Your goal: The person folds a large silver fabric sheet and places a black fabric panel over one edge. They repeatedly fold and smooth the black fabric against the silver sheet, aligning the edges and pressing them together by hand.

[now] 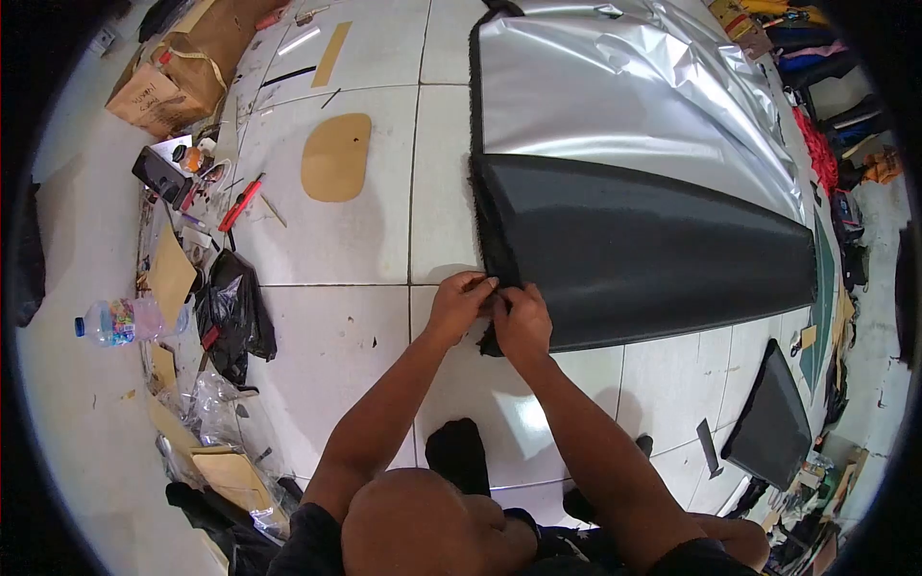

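A large sheet lies on the tiles, with a shiny silver side (615, 86) showing at the far end. Its near part is folded over, so a smooth black side (653, 254) faces up. Along the fold's left end runs a fuzzy black edge (497, 230). My left hand (461, 305) pinches this edge near its lower corner, fingertips together. Beside it, almost touching, my right hand (524, 322) is closed on the same edge from the right. The exact grip between the fingertips is partly hidden.
On the left lie a rounded cardboard template (336, 158), a red utility knife (240, 203), a black plastic bag (237, 312) and a plastic bottle (120, 323). A paper bag (173, 82) stands at far left. A dark cut piece (770, 422) and a green mat (823, 298) are right.
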`<state>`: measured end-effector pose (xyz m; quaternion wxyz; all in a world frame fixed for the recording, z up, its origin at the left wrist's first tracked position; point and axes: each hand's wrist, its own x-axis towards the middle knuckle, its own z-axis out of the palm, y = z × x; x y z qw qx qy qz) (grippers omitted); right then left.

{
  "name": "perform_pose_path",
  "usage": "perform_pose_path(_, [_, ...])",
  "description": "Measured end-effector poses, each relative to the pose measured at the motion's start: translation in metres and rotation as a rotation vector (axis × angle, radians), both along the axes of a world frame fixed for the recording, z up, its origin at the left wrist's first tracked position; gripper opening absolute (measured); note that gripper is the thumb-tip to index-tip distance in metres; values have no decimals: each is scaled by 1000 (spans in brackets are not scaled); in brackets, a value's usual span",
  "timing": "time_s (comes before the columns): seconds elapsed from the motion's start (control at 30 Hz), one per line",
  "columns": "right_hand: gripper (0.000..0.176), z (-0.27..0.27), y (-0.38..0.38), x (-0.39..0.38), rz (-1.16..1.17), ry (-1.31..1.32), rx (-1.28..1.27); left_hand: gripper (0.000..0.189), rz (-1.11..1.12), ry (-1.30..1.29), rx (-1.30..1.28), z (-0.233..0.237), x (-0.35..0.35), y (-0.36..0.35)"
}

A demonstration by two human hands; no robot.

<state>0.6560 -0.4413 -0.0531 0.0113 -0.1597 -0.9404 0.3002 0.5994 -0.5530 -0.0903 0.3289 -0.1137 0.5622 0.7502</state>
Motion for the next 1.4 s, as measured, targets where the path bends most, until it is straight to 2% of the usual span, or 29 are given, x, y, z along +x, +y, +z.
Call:
perform_pose_path(0.13, [20, 4, 8, -6, -72, -72, -173, 20, 5, -10, -57, -7, 1, 3])
perform_pose_path(0.23, [17, 4, 12, -4, -106, 7, -241, 19, 9, -31, -64, -9, 0, 1])
perform_pose_path(0.33, [14, 0, 15, 3, -43, 120, -267, 19, 15, -50, -86, -3, -1, 3])
perform_pose_path(0.43, [15, 1, 10, 5, -49, 97, -196, 19, 13, -51, -74, -2, -1, 2])
perform_pose_path(0.53, [17, -1, 9, 3, 40, 135, -120, 19, 11, -52, -58, 3, -1, 1])
perform_pose_path(0.63, [20, 10, 4, 3, 121, 1, -4, 20, 3, -26, -58, -2, -1, 1])
perform_pose_path(0.77, [17, 9, 0, 6, 99, 64, 86, 21, -39, 18, -101, 1, -1, -1])
perform_pose_path(0.83, [16, -4, 3, 5, 72, 38, 80, 21, 4, -12, -23, -2, 0, 2])
perform_pose_path(0.93, [15, -1, 6, 1, -53, -41, -109, 22, 28, -52, -1, 1, 1, 2])
perform_pose_path(1.03, [17, 2, 12, -1, -39, -70, -126, 20, 11, -45, -15, -2, 0, 2])
perform_pose_path(1.17, [16, -2, 18, 3, -66, 36, -198, 19, 17, -40, -49, -7, 1, 1])
perform_pose_path(1.27, [15, -4, 14, 10, -5, 128, -165, 18, 68, 2, -107, -12, 3, 4])
perform_pose_path(1.3, [15, -2, 12, 11, 2, 113, -151, 18, -8, 53, -97, -14, 2, -1])
perform_pose_path(1.4, [19, 2, 8, 6, 9, 55, -139, 19, -15, 267, -326, -11, 4, 1])
